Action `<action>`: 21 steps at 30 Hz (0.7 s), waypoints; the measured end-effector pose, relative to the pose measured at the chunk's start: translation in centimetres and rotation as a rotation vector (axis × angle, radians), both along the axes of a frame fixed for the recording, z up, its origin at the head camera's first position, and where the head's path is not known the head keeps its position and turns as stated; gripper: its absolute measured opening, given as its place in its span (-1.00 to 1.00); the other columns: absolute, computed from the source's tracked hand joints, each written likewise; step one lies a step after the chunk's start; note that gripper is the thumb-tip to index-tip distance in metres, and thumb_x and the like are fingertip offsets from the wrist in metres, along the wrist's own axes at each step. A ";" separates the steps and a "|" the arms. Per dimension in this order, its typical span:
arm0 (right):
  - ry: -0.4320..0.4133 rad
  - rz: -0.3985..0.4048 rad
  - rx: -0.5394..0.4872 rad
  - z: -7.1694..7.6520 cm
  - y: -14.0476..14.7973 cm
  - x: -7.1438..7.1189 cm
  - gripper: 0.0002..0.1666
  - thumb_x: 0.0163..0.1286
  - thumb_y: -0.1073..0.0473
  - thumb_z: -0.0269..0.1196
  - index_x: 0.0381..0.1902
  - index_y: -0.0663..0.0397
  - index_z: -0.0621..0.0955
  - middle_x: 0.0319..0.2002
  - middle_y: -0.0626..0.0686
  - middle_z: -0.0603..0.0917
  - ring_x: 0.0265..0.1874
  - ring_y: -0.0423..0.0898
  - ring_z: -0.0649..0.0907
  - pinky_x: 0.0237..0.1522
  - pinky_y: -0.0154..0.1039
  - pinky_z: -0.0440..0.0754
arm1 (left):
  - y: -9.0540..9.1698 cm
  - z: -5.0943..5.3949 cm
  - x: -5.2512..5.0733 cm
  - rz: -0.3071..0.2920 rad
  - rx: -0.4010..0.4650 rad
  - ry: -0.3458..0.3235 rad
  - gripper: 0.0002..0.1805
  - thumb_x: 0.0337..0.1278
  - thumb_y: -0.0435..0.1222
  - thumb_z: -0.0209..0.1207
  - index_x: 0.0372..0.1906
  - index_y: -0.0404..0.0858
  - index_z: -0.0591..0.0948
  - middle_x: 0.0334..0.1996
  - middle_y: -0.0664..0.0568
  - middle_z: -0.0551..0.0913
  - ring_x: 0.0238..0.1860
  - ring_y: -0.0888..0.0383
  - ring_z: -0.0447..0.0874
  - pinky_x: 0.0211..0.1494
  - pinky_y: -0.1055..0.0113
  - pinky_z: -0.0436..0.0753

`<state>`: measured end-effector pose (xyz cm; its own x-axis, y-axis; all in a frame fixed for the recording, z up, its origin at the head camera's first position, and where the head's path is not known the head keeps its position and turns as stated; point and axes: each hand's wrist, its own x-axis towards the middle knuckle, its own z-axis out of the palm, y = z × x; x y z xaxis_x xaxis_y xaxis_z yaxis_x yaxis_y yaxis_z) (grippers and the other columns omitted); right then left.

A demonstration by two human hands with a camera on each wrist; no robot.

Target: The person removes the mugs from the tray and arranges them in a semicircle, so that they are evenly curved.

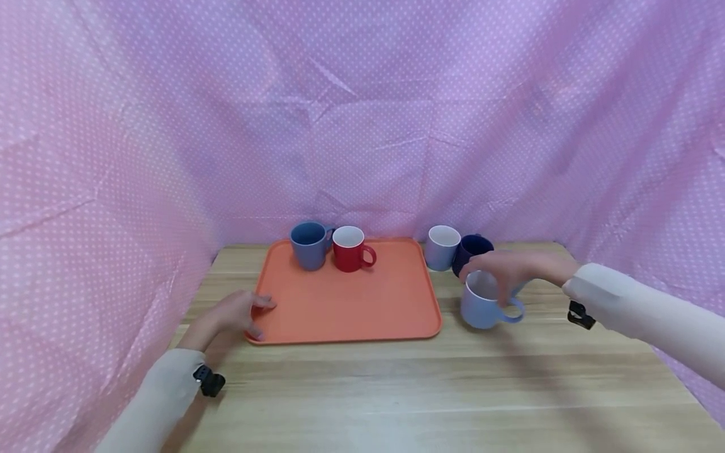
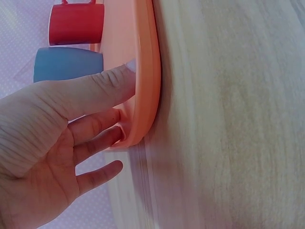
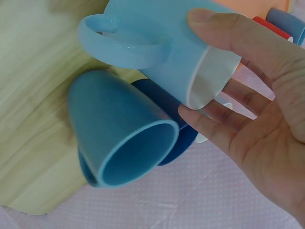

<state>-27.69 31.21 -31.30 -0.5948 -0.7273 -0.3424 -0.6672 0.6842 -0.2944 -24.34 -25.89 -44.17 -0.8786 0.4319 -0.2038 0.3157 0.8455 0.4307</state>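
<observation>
My right hand [image 1: 504, 269] grips a light blue mug [image 1: 480, 309] at its upper part, thumb on one side and fingers on the other. The mug has a white inside, and its handle points right. Whether its base touches the table cannot be told. My left hand [image 1: 235, 314] lies at the left edge of an orange tray [image 1: 351, 314]. Its fingers are spread, with the thumb and some fingertips over the rim. In the left wrist view the little finger [image 2: 101, 177] sticks out past the tray's corner. A grey-blue mug [image 1: 309, 248] and a red mug [image 1: 347, 253] stand on the tray's far left.
Right of the tray stand a pale mug [image 1: 440, 251] with a white inside and a navy mug [image 1: 469, 248]. A teal-blue mug [image 3: 112, 124] stands beside the held one, largely hidden by my hand in the head view. A pink dotted cloth [image 1: 362, 157] hangs around the wooden table [image 1: 362, 390].
</observation>
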 end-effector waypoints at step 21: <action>-0.003 0.050 -0.074 -2.0 3.2 0.9 -0.06 -0.40 0.44 0.60 0.13 0.12 0.62 0.09 -0.02 0.66 0.05 0.03 0.59 0.17 -0.15 0.56 | -0.4 0.1 -0.7 -0.025 -0.001 0.005 -0.28 -0.39 -0.27 0.66 0.11 -0.28 0.74 0.25 -0.34 0.61 0.37 -0.36 0.46 0.41 -0.20 0.44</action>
<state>-26.78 34.39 -33.27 -0.5560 -0.7796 -0.2882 -0.6992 0.6262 -0.3449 -25.05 -26.26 -44.11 -0.8683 0.4538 -0.2003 0.3391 0.8377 0.4280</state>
